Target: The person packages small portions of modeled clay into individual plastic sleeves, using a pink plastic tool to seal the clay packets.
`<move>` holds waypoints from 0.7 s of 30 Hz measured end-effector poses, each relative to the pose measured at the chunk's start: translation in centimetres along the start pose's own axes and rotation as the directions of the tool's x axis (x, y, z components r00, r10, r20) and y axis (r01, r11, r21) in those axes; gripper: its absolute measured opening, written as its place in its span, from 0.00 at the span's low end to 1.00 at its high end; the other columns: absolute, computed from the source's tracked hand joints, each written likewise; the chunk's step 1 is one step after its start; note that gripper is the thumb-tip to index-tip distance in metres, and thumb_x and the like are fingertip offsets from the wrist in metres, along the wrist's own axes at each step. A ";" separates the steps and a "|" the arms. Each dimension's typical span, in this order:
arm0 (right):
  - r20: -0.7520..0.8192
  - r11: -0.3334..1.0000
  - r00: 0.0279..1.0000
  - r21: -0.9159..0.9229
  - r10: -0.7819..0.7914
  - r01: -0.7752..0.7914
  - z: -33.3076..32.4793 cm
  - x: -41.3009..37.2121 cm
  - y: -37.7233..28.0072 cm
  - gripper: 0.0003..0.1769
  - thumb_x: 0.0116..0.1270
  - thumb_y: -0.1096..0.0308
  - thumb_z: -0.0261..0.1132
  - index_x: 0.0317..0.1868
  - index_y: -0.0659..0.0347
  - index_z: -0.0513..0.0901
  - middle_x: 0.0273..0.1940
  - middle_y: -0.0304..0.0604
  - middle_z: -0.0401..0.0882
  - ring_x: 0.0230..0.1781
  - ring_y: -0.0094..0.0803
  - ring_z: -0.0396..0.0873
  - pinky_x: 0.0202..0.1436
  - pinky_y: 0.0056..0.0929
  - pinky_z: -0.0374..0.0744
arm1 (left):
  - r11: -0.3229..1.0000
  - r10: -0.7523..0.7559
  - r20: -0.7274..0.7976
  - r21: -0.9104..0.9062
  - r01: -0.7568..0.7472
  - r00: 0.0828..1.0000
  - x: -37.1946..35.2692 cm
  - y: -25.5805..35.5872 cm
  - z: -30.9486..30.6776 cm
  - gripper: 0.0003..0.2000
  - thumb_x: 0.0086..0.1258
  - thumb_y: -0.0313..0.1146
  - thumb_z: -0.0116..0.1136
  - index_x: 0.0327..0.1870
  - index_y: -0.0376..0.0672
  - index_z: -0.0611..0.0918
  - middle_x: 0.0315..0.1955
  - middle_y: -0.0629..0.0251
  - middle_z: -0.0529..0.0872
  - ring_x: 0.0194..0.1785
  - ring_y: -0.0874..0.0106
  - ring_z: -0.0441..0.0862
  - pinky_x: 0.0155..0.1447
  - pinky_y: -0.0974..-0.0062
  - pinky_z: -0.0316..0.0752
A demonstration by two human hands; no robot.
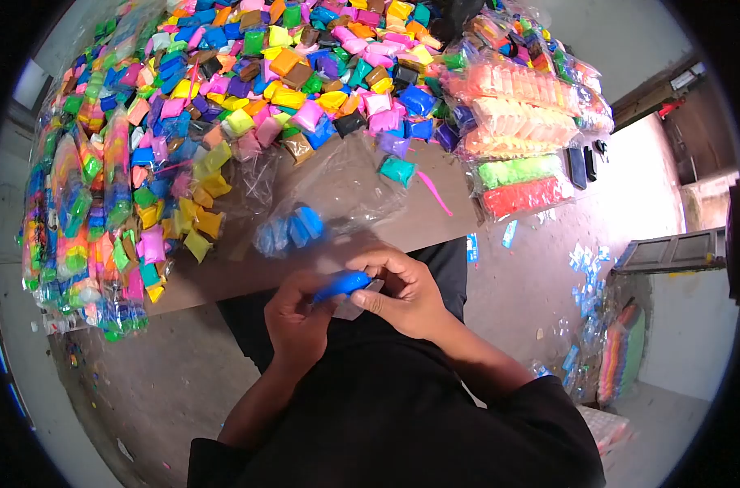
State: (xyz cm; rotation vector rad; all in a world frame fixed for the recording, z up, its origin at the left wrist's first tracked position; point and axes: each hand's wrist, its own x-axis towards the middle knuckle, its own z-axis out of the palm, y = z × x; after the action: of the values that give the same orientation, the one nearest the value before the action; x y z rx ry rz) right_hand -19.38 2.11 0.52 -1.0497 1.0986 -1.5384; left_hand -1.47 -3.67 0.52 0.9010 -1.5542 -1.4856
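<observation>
Just over my lap, both hands meet at a small glossy blue packet. My left hand grips its left end between thumb and fingers. The thumb and fingertips of my right hand pinch its right end. Something pale and see-through shows under the packet by the right thumb; what it is I cannot make out. Beyond my hands, near the table's front edge, a clear plastic bag lies with several blue packets at its lower left. A teal packet rests by the bag's right side.
A big heap of small coloured packets covers the back of the brown table. Long filled bags line the left, and bagged peach, green and red packets the right. A pink strip lies nearby. Wrappers litter the floor.
</observation>
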 end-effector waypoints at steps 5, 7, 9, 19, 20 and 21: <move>0.149 0.943 0.975 -0.263 -0.167 0.202 -0.5 0.6 -1.2 0.23 0.65 0.74 0.75 0.60 0.62 0.81 0.51 0.44 0.80 0.50 0.28 0.78 0.55 0.28 0.76 | 0.998 0.061 0.029 -0.012 -0.061 0.998 0.1 -0.2 0.0 0.15 0.60 0.08 0.62 0.46 0.35 0.85 0.50 0.59 0.82 0.55 0.72 0.81 0.60 0.76 0.75; 0.026 0.961 0.990 -0.238 -0.139 0.141 0.4 0.5 -2.1 0.28 0.66 0.75 0.74 0.65 0.62 0.77 0.52 0.43 0.79 0.51 0.28 0.78 0.56 0.28 0.76 | 0.966 0.260 0.000 -0.018 -0.260 0.966 0.4 -0.8 -0.1 0.16 0.59 0.07 0.62 0.45 0.36 0.86 0.54 0.56 0.80 0.58 0.68 0.80 0.62 0.73 0.74; 0.027 1.000 0.999 0.016 -0.021 0.021 0.8 -0.2 -0.8 0.29 0.68 0.76 0.73 0.67 0.63 0.74 0.52 0.42 0.80 0.52 0.27 0.78 0.56 0.28 0.77 | 0.955 0.296 0.002 0.015 -0.296 0.955 0.5 -0.5 0.0 0.16 0.60 0.08 0.62 0.46 0.37 0.86 0.55 0.56 0.79 0.59 0.67 0.80 0.63 0.72 0.73; 0.024 0.969 0.989 0.197 0.145 -0.147 0.5 -0.1 -1.3 0.26 0.72 0.80 0.68 0.68 0.65 0.73 0.50 0.39 0.83 0.49 0.22 0.80 0.52 0.25 0.80 | 0.771 -0.219 -0.049 -0.621 0.142 0.975 -0.6 0.6 0.5 0.16 0.75 0.25 0.64 0.60 0.33 0.77 0.57 0.55 0.81 0.58 0.72 0.79 0.61 0.71 0.75; 0.026 0.970 0.989 0.195 0.145 -0.147 0.5 -0.2 -1.2 0.26 0.72 0.80 0.68 0.68 0.65 0.73 0.50 0.39 0.83 0.49 0.22 0.80 0.52 0.25 0.80 | 0.770 -0.218 -0.050 -0.622 0.140 0.975 -0.7 0.4 0.6 0.16 0.75 0.25 0.64 0.60 0.33 0.77 0.57 0.55 0.81 0.58 0.72 0.79 0.61 0.71 0.75; 0.018 0.962 0.989 0.230 0.145 -0.145 0.6 -0.3 -1.0 0.25 0.72 0.79 0.68 0.68 0.65 0.74 0.49 0.39 0.83 0.49 0.22 0.80 0.53 0.26 0.80 | 0.897 -0.139 -0.046 -0.430 0.106 0.989 -0.8 0.1 0.8 0.15 0.75 0.26 0.64 0.58 0.32 0.79 0.53 0.58 0.83 0.54 0.75 0.80 0.59 0.74 0.75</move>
State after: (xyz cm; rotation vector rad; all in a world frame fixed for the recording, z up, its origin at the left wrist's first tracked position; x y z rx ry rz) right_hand -18.96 2.41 1.59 -0.7946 0.9480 -1.5056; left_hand -1.80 -2.62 0.59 0.7925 -1.0672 -1.7703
